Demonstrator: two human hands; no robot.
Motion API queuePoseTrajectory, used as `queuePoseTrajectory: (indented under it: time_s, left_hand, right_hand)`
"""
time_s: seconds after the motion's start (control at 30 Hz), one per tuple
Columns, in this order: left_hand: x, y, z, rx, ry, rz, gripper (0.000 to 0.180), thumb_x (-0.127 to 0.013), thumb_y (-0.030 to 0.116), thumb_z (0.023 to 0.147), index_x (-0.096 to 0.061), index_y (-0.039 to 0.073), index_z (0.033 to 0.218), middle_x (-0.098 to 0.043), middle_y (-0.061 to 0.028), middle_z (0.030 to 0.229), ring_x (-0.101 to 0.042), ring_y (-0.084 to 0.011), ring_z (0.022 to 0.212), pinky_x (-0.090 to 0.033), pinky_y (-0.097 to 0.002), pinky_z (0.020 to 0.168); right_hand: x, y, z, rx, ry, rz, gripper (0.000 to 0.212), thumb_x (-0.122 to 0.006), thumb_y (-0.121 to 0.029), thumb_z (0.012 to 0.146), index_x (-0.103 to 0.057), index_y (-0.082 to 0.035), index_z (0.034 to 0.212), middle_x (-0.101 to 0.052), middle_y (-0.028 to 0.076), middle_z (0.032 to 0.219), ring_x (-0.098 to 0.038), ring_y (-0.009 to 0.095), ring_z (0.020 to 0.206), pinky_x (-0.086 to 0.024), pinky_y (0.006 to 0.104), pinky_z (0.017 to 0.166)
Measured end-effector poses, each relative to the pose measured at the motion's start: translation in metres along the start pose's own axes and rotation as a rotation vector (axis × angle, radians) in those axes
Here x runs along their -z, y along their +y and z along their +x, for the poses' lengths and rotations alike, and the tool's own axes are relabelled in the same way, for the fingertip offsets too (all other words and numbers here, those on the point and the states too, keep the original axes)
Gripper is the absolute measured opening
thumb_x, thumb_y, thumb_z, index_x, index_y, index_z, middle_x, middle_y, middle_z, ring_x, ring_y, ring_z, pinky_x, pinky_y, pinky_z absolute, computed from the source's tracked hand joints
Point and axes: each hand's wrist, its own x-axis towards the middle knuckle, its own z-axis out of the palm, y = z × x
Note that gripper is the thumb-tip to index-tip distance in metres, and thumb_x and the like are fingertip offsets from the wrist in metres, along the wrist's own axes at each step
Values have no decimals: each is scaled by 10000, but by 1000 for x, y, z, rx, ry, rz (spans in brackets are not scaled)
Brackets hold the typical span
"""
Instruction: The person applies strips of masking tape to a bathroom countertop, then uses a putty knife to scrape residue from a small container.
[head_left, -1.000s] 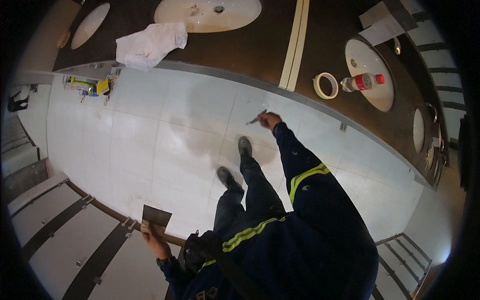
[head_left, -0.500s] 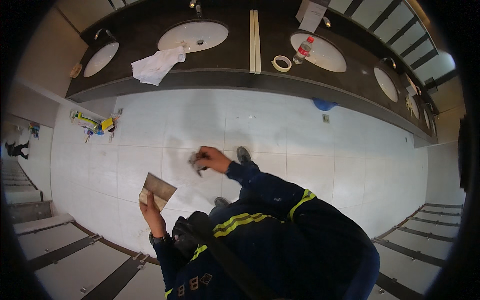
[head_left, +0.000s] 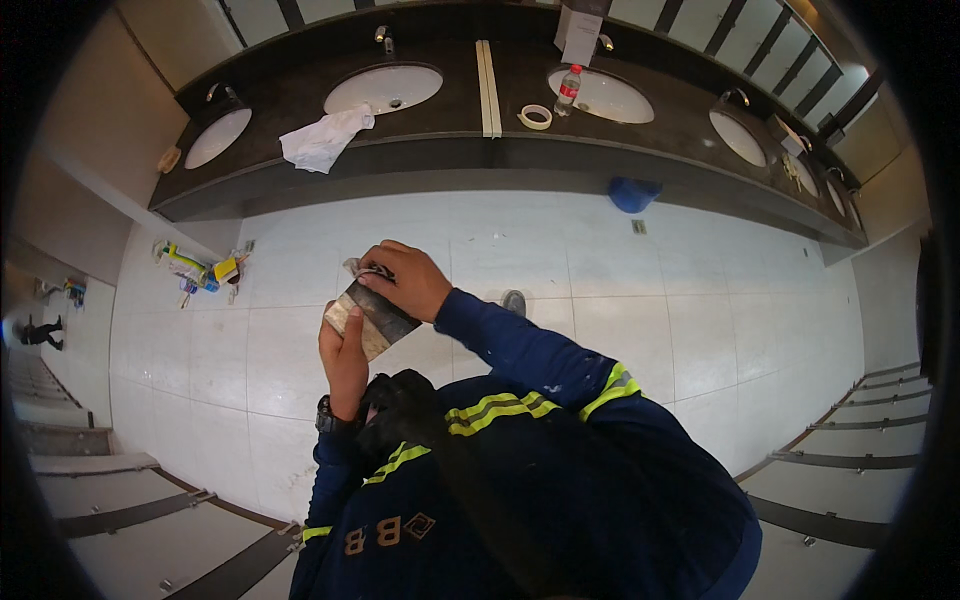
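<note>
Jacket (head_left: 600, 470): dark blue, banded in yellow and silver; fills the lower middle of the view.
Watch (head_left: 327, 414): dark; sits strapped around the left wrist.
Left hand (head_left: 343, 362): closed on the flat piece (head_left: 388, 318), gripping the pale end, with the thumb laid across the upward face.
Flat piece: held up in front of the body, above the floor, tilted, between both hands; roughly rectangular, pale tan on one side and dark on the other.
Right hand (head_left: 405, 282): bent over at the far edge of the flat piece, with fingers curled around a small grey item (head_left: 352, 267).
Small grey item: mostly hidden by the fingers; cannot tell its kind, nor whether touching the flat piece.
Shoe (head_left: 514, 302): shows just past the right forearm.
Floor (head_left: 620, 340): laid in large pale tiles with thin joints.
Packages (head_left: 190, 268): gathered on the floor at left; yellow, green and blue.
Drain (head_left: 639, 227): small, square, set in the floor near the blue object (head_left: 633, 194).
Blue object: rests beneath the counter (head_left: 430, 125); cannot tell whether bag or bowl.
White cloth (head_left: 325, 140): draped over the counter's front edge.
Tape roll (head_left: 535, 117): lies flat near that edge.
Bottle (head_left: 568, 92): clear, red-capped; stands between tape roll and basin (head_left: 620, 100).
Cream strips (head_left: 488, 90): run side by side across the counter.
Box (head_left: 582, 30): stands behind the basin.
</note>
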Motion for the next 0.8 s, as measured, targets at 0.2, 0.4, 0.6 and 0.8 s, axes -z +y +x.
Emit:
queuePoseTrajectory:
  time_s: [0.2,0.4,0.6,0.8]
  left_hand:
    - [4,26,-5,-106,-11,82,153,-554,170,1090,-588,28,1136,-640,-23,1020,-577,-68,910,-497,-257,795]
    - [6,48,1,-145,-3,-41,144,-552,166,1095,-588,29,1117,-624,-7,977,-565,-60,897,-492,-252,788]
    - [-5,61,17,-182,-38,-36,113,-587,140,1079,-594,29,1064,-607,8,919,-554,-54,840,-490,-247,737]
    - [-51,70,60,-220,62,99,145,-603,153,1070,-596,13,1035,-610,0,900,-549,-69,828,-481,-259,738]
  right_hand:
    - [-6,-30,-27,128,19,-20,207,-643,-233,996,-685,-47,1076,-647,158,1054,-643,362,1010,-534,444,889]
    - [15,-40,12,-58,167,224,450,-840,-191,860,-610,-62,1225,-683,66,973,-650,159,868,-527,305,740]
    - [24,-46,29,-309,107,661,280,-724,-126,978,-629,-27,1222,-720,48,1014,-648,108,927,-521,275,838]
    - [63,19,87,-306,257,608,180,-697,-119,1001,-672,-18,1148,-717,27,985,-630,74,874,-494,240,782]
